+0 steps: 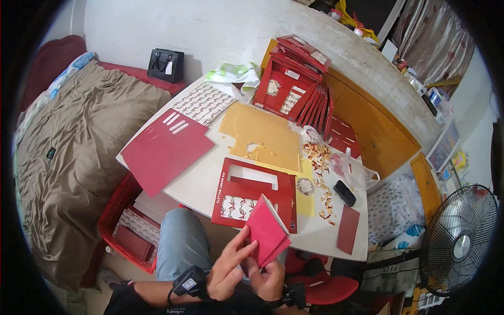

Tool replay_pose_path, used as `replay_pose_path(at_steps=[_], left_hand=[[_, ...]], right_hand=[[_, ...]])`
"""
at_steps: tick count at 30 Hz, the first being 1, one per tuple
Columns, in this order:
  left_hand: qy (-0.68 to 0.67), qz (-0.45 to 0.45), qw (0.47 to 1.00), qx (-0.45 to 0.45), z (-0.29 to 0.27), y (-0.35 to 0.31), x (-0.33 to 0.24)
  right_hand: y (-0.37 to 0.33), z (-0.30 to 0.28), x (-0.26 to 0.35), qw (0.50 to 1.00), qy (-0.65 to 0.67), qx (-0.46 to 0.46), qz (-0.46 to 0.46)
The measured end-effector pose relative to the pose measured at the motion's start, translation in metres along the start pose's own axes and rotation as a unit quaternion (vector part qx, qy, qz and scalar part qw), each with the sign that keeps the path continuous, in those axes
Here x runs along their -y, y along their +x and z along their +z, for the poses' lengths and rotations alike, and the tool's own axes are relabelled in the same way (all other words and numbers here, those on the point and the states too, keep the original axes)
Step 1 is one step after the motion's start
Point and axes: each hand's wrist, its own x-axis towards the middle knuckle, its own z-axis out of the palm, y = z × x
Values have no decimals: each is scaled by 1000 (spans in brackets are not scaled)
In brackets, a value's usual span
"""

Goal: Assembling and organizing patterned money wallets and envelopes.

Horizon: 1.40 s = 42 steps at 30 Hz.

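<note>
Above my lap, at the table's front edge, a folded pinkish-red card wallet point(266, 231) is tilted upright in my hands, pale layers showing along its edge. My left hand point(229, 269) lies along its left side with the fingers against the red face. Gripping the lower edge is my right hand point(266, 279), thumb and fingers bent; part of its grip is hidden. Just behind the wallet lies a flat red window box point(286, 194) with a printed leaf-pattern panel. Beside that box, a round decorated tag point(304, 186) rests on a yellow sheet point(308, 205).
On the white table point(184, 186) are a large red sheet point(163, 149), patterned paper point(203, 103), tan card point(257, 128), stacked red boxes point(278, 79), small loose pieces point(320, 155), a black object point(344, 193) and a plastic bag point(362, 176). A red basket point(111, 220) and fan point(462, 241) flank it.
</note>
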Motion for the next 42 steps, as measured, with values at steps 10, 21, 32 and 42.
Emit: replay_pose_path(at_steps=[10,21,32,42], left_hand=[[-71,-149,969,-184,-15,63,-14],[-59,-141,943,-296,0,92,1],[60,-92,961,-253,7,77,30],[-52,-102,946,-305,-11,107,23]], right_hand=[[-9,6,-1,988,-126,69,-49],[8,10,4,980,-146,21,-135],[33,-4,14,980,-159,-93,-71],[11,10,-25,981,-181,-27,-58]])
